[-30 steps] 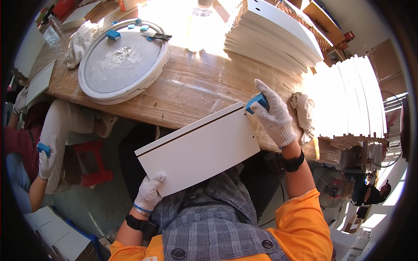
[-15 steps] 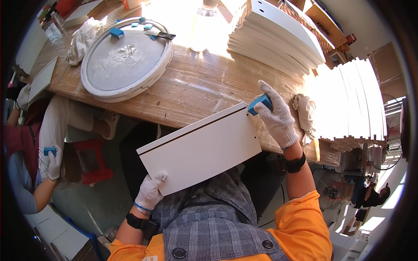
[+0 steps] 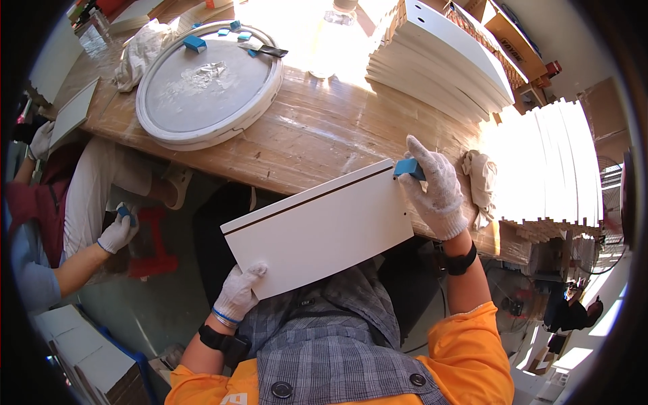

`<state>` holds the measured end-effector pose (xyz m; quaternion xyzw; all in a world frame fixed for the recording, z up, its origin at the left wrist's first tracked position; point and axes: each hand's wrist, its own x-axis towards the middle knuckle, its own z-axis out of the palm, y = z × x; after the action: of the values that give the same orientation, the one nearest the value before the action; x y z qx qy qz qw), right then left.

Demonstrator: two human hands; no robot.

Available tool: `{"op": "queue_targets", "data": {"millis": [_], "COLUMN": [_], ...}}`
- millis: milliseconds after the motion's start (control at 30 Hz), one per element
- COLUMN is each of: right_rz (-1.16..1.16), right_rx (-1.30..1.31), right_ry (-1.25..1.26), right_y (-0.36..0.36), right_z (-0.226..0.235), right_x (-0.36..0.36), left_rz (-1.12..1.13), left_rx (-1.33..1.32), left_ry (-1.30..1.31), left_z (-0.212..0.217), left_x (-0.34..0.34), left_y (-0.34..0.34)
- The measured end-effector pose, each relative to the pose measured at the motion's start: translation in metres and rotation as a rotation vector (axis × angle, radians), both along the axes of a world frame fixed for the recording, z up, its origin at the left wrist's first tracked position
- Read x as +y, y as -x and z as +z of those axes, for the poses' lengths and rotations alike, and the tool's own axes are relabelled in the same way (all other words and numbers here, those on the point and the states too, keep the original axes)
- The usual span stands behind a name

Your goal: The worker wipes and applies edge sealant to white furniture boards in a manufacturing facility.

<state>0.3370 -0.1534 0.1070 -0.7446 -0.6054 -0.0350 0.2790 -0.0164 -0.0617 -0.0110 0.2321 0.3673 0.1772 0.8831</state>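
A white panel (image 3: 324, 233) with a dark groove along its far edge lies slanted over my lap, its far right corner by the table edge. My left hand (image 3: 241, 290), in a white knitted glove, grips the panel's near left corner, thumb on top. The gloved right hand (image 3: 435, 189) holds a small blue block (image 3: 409, 169) between thumb and fingers, with the index finger pointing up. That block is at the panel's far right corner; whether it touches the edge I cannot tell. Small dark holes show along the panel's right end.
On the wooden table (image 3: 324, 128) sits a round grey lid (image 3: 169, 101) with blue pieces and a blade on it. Stacked white panels (image 3: 439, 67) and more panels (image 3: 547, 162) stand right, near a crumpled cloth (image 3: 479, 182). At left, a co-worker's gloved hand (image 3: 118, 233) holds a blue block.
The whole view has shifted slightly. My right hand with the blue block is a little lower against the panel's corner. The co-worker's hand with a block has moved away from their leg.
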Motion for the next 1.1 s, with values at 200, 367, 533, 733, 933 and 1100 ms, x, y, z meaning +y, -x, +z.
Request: {"op": "queue_targets", "data": {"millis": [200,367,533,733,933,1100], "right_rz": [0.017,0.060,0.036,0.056,0.045,0.037], "right_rx": [-0.120,-0.128,-0.107,-0.116,-0.123,-0.145], "right_ry": [-0.036,-0.069,-0.040,-0.036,-0.036,-0.044], "right_y": [-0.0009,-0.0033,-0.0018,-0.0036,-0.0029,-0.0027], "right_z": [0.0007,-0.0030,-0.0006,-0.0038,-0.0052,-0.0073], "right_x": [-0.0017,-0.0019,-0.0047,-0.0035,-0.0056,-0.0071], "left_rz": [-0.017,-0.022,-0.019,-0.017,-0.013,0.014], "left_rx": [-0.014,-0.041,-0.037,-0.010,-0.002,0.005], "left_ry": [-0.004,-0.007,-0.010,-0.007,0.000,0.017], "left_z": [-0.0092,-0.0083,-0.0085,-0.0077,-0.0075,-0.0075], "left_x": [0.0003,0.0003,0.0004,0.0012,0.0008,-0.0007], "left_y": [0.0023,0.0015,0.0016,0.0005,0.0016,0.0004]}}
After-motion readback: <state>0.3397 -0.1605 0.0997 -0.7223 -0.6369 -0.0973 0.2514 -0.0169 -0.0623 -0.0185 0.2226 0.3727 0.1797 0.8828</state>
